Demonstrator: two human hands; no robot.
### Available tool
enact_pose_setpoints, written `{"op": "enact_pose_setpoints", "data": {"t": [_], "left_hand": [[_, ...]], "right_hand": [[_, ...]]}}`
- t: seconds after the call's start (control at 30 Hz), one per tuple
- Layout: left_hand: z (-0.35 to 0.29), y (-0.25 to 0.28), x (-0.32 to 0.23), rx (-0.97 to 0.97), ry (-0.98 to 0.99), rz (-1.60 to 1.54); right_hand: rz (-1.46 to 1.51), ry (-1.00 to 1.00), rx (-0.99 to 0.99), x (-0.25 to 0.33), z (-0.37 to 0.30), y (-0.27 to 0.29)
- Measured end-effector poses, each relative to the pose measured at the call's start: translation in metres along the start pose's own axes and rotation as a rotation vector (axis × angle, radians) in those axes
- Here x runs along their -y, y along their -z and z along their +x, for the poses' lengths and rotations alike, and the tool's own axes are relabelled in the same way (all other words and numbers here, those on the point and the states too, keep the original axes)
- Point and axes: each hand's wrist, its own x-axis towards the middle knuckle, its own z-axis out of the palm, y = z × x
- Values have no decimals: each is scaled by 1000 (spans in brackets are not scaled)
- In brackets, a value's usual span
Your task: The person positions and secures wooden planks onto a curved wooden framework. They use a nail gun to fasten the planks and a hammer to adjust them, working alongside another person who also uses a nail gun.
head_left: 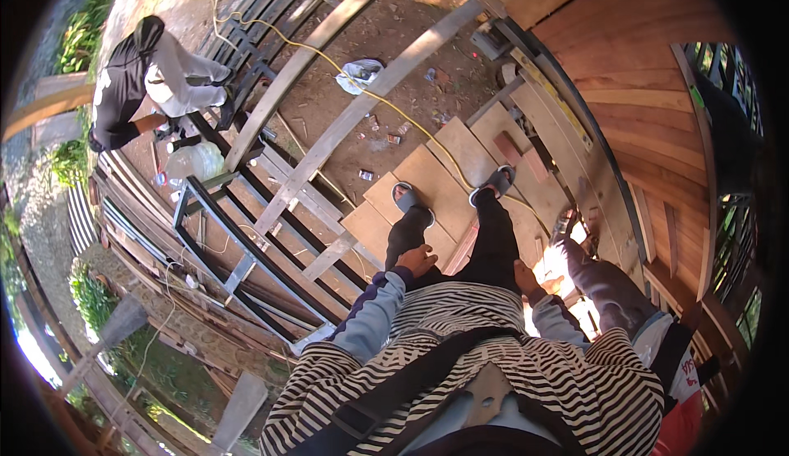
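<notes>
My left hand (pixel 417 260) rests by my left thigh, its fingers loosely bent and a little apart, with nothing seen in it. My right hand (pixel 526 277) hangs against my right thigh; its fingers are mostly hidden. Grey sandals (pixel 406 199) are on my feet, which stand on brown wooden panels (pixel 386 224). A yellow cord (pixel 394 112) runs across the beams and passes beside my right foot. Two reddish wood blocks (pixel 508 148) lie just beyond that foot.
Wooden beams (pixel 382 98) span the dirt ground, where a plastic bag (pixel 359 76) and litter lie. A dark metal frame (pixel 215 234) stands at left. One person (pixel 136 86) bends over at far left; another person's leg (pixel 604 283) is close on my right. A wooden plank wall (pixel 649 119) rises at right.
</notes>
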Motion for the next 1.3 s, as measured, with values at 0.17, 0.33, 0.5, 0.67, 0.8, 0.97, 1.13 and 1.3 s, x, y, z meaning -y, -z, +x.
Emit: {"op": "enact_pose_setpoints", "data": {"t": [0.17, 0.33, 0.5, 0.67, 0.8, 0.97, 1.13, 1.3], "left_hand": [[-61, 57, 67, -325, -66, -169], [-99, 68, 167, -381, 90, -309], [-87, 56, 262, -418, -53, 17], [-95, 93, 251, -534, -157, 56], [-100, 164, 202, -632, 82, -505], [-67, 241, 226, -780, 111, -639], [-70, 339, 234, -741, 270, -1137], [-61, 443, 266, -794, 207, -892]], "right_hand": [[-261, 71, -68, 90, 3, -20], [-255, 172, -125, 153, 0, -23], [23, 297, -89, 231, -25, -31], [-283, 439, 8, 256, -3, -50], [-241, 384, 36, 281, 7, -59], [-460, 300, 117, 344, 81, -54], [-791, 545, 93, 485, 190, -41], [-93, 388, 103, 724, 233, -54]]}}
